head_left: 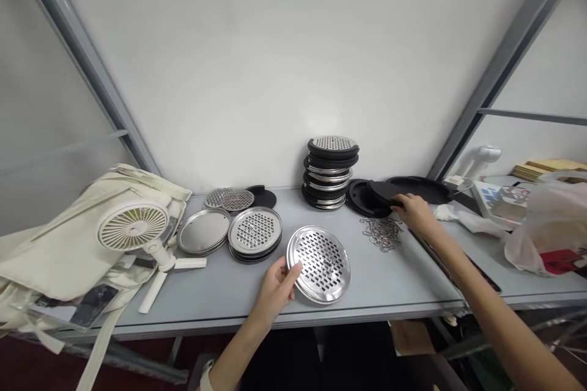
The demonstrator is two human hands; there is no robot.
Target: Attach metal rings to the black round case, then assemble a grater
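My left hand (275, 290) pinches the left edge of a round metal grater plate (320, 264), tilted up over the table's front. Farther right, my right hand (415, 212) has its fingers on the edge of a round black disc (381, 190), which lies partly over other black round pieces (361, 200). Just below that hand is a loose pile of small metal rings (383, 233). A stack of grater plates (255, 231) lies left of my left hand, beside a stack of plain metal discs (204, 232).
A tall stack of black and metal rounds (331, 174) stands against the back wall. Perforated discs (237, 200) lie at back left. A white fan (132, 227) and cream bag (68, 238) occupy the left; a plastic bag (550, 220) sits at right.
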